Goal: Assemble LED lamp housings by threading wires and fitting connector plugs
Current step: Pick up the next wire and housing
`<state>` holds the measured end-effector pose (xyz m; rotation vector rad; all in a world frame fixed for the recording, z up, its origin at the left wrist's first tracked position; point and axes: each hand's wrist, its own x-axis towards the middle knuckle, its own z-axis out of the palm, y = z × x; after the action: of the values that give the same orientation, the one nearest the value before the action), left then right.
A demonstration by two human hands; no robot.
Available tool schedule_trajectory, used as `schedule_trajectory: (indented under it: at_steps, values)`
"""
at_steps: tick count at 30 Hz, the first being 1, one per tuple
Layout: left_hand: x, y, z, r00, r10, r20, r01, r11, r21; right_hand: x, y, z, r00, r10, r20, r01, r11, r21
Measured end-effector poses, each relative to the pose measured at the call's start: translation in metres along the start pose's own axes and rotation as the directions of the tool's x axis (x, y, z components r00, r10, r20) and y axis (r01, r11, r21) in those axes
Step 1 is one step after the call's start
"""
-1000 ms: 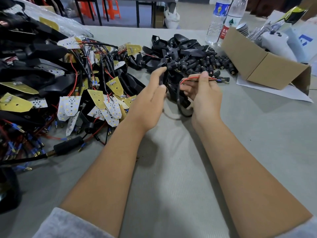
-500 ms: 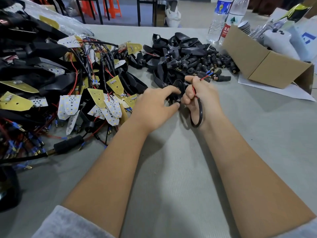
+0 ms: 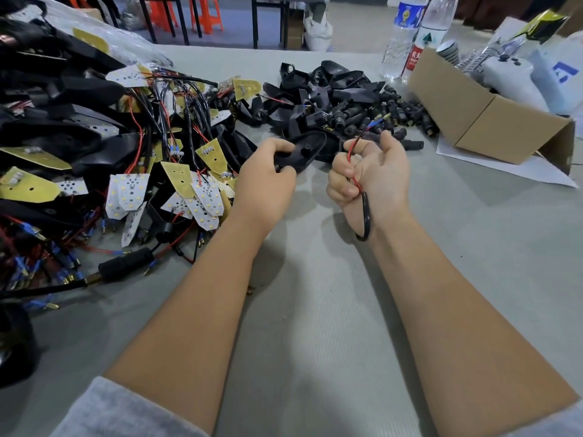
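My left hand (image 3: 266,181) grips a black pointed lamp housing (image 3: 303,150) by its near end, just above the grey table. My right hand (image 3: 370,176) is curled round a red and black wire pair (image 3: 356,181). The wire's black sheathed part loops below my wrist (image 3: 366,217), and its blue-capped ends (image 3: 377,123) stick out past my fingers. The two hands are a short gap apart. A heap of black housings (image 3: 318,89) and a heap of black connector plugs (image 3: 378,113) lie just beyond them.
A large tangle of LED boards with wires (image 3: 132,159) covers the table's left side. An open cardboard box (image 3: 473,118) lies at the right, with two water bottles (image 3: 407,36) behind it. A thick black cable with a brass end (image 3: 116,269) lies at the near left.
My left hand closed on a black housing and lifted it from the heap. My right hand drew back towards me with the wire, which now loops below the wrist.
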<state>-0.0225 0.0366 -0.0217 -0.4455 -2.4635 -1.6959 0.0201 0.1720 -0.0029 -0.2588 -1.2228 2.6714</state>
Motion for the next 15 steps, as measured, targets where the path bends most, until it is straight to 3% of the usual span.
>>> schedule_trajectory:
  at_steps: [3, 8, 11, 15]
  values:
    - [0.001, -0.001, 0.0, 0.999, -0.034, 0.006, 0.034, 0.998, -0.056, 0.001, 0.003, 0.003, 0.995, -0.083, -0.05, 0.068, 0.967, -0.244]
    - [0.001, 0.002, -0.001, 0.999, -0.047, 0.025, 0.049, 0.994, -0.094, -0.001, 0.013, 0.003, 0.927, -0.37, -0.052, 0.243, 0.704, -0.667]
    - [-0.001, 0.002, -0.002, 0.998, 0.045, 0.043, -0.041, 0.995, -0.094, -0.001, 0.016, 0.003, 0.891, -0.455, 0.009, 0.279, 0.531, -0.8]
    - [-0.001, 0.001, -0.002, 0.994, 0.092, 0.064, -0.076, 0.975, -0.211, -0.002, 0.019, 0.004, 0.852, -0.519, 0.065, 0.312, 0.404, -0.86]
